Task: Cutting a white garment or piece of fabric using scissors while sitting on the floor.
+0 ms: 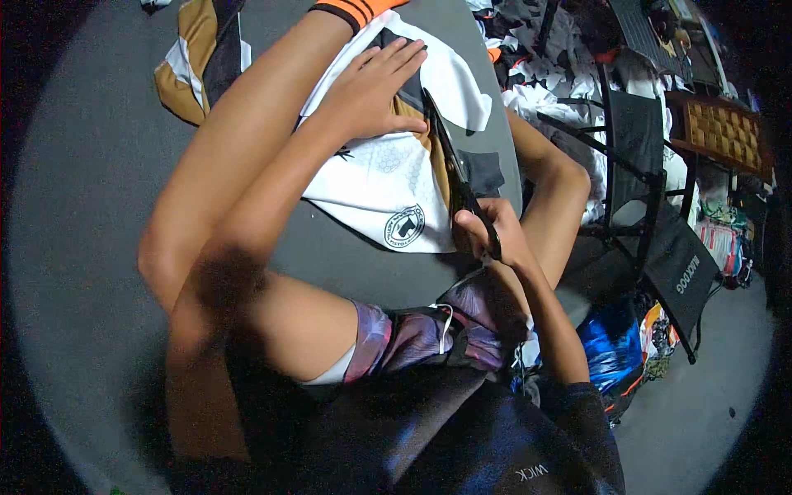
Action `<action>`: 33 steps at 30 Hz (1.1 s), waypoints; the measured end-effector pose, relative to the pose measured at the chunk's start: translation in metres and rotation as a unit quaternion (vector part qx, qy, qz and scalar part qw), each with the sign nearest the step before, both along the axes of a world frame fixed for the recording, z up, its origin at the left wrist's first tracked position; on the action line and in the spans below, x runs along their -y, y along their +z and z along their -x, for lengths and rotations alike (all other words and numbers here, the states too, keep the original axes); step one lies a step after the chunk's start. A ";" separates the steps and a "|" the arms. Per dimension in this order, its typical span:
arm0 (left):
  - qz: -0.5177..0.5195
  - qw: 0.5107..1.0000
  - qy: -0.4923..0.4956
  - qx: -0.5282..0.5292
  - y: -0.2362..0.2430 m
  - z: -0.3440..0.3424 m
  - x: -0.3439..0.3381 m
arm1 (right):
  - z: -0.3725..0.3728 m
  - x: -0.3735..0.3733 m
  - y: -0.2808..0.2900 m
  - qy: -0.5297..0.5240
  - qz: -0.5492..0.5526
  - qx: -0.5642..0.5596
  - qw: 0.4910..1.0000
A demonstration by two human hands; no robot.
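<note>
Across the fabric piece, white with grey and tan panels and a round black print, my left hand lies flat with its fingers stretched out. My right hand is closed round the handles of long black scissors. Their blades point away from me, along the tan strip at the fabric's right side. Whether the blades are parted is hard to make out. A small dark grey scrap lies just right of the scissors.
My bent legs frame the fabric on the grey floor. Tan, black and white cloth lies at the far left. On the right are a black folding chair, heaped cloth pieces, a woven basket and a blue shiny bag.
</note>
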State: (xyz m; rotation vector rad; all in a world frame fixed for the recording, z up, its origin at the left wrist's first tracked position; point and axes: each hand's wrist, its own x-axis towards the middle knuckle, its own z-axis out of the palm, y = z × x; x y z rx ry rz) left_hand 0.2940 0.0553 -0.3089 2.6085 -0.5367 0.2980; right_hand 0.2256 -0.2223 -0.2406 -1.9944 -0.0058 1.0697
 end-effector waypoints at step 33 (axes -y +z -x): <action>-0.010 1.000 -0.002 0.012 0.004 -0.004 -0.005 | 0.015 -0.016 0.004 -0.051 -0.054 -0.020 0.997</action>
